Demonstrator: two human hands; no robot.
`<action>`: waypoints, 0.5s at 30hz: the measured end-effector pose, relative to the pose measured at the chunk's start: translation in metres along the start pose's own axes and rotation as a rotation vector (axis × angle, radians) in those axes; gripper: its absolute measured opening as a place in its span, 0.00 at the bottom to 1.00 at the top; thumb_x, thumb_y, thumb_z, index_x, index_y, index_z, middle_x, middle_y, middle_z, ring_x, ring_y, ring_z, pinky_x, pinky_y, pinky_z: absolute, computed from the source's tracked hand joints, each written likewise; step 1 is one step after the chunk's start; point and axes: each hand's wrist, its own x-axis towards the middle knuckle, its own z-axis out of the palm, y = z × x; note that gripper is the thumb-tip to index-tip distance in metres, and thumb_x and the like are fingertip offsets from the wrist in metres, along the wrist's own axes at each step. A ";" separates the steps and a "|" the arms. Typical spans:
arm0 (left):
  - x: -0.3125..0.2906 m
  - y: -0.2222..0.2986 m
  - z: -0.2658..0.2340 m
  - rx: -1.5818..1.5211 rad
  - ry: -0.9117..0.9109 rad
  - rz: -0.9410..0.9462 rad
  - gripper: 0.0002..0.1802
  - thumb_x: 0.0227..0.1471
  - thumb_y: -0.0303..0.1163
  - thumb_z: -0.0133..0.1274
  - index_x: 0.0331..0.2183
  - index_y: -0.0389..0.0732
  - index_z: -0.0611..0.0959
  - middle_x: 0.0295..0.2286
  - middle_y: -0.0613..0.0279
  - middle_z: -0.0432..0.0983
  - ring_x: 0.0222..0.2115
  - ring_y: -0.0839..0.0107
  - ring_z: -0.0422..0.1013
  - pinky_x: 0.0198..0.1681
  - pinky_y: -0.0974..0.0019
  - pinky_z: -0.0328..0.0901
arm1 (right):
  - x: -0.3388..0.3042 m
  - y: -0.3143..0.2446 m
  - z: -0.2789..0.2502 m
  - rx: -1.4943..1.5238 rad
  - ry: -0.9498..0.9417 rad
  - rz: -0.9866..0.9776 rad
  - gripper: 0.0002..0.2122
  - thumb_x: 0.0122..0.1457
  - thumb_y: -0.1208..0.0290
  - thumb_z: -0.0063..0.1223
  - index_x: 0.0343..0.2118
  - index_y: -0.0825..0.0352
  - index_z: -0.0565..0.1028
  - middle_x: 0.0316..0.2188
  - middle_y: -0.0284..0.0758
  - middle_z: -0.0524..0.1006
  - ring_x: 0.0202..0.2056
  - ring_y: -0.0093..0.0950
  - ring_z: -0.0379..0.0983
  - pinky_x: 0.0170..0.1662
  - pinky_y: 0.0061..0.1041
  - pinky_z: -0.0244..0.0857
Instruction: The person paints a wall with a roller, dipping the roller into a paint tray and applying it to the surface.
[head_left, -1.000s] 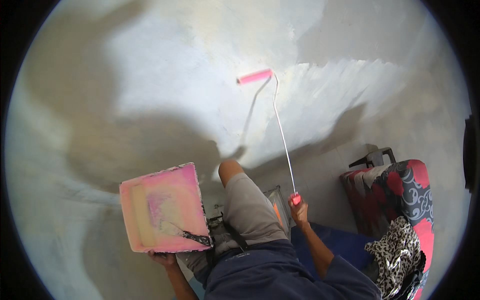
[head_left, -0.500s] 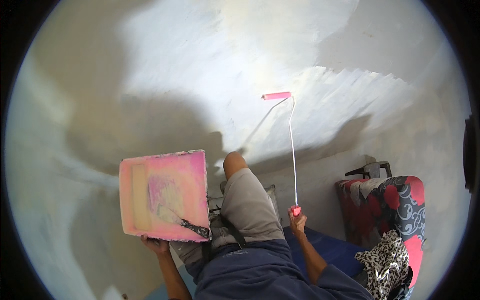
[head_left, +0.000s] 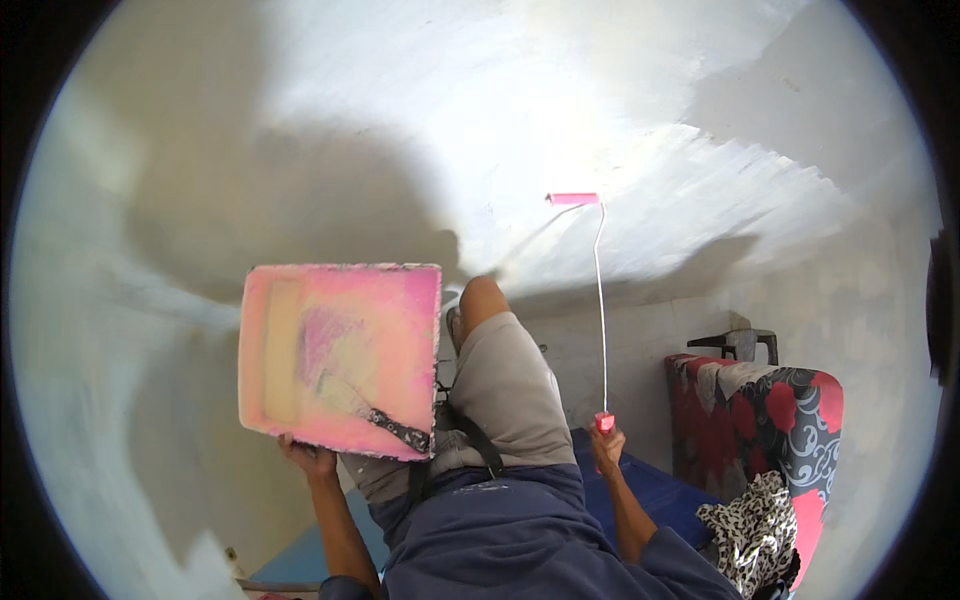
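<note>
**Roller drifts right along the wall, tray lifts**

Since the frame 1 second back, the roller (head_left: 573, 198) has moved rightward and a little lower across the wall (head_left: 430, 110), and its long wire shaft now stands almost straight up from the grip. The tray (head_left: 340, 355) has risen and swung toward the centre of the view, its face turned more squarely to the camera.

The right hand (head_left: 606, 446) is wrapped around the roller's pink grip, fingers pressed closed on it. The pink sleeve at the top touches the wall at the edge of a brighter, freshly coated patch, with dull grey surface to its left and below.

The left hand (head_left: 308, 460) holds the tray from beneath at its lower edge; only the fingers curling under the rim show, gripping it. The tray is square, pink, smeared with pale yellowish paint, and a dark-bristled brush (head_left: 385, 425) lies across its lower right corner.

Between the 2 arms a bent knee in grey shorts (head_left: 505, 385) points at the wall. At the right stands a chair (head_left: 765, 425) in red and grey floral cloth, with a leopard-print cloth (head_left: 750, 530) draped at its front.
</note>
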 end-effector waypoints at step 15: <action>0.013 -0.005 0.025 -0.198 -0.130 -0.135 0.28 0.39 0.34 0.49 0.45 0.37 0.69 0.40 0.58 0.70 0.42 0.63 0.68 0.46 0.57 0.65 | 0.005 -0.128 -0.163 -0.186 -0.141 -0.625 0.09 0.47 0.70 0.60 0.24 0.69 0.72 0.17 0.33 0.70 0.20 0.24 0.67 0.25 0.23 0.61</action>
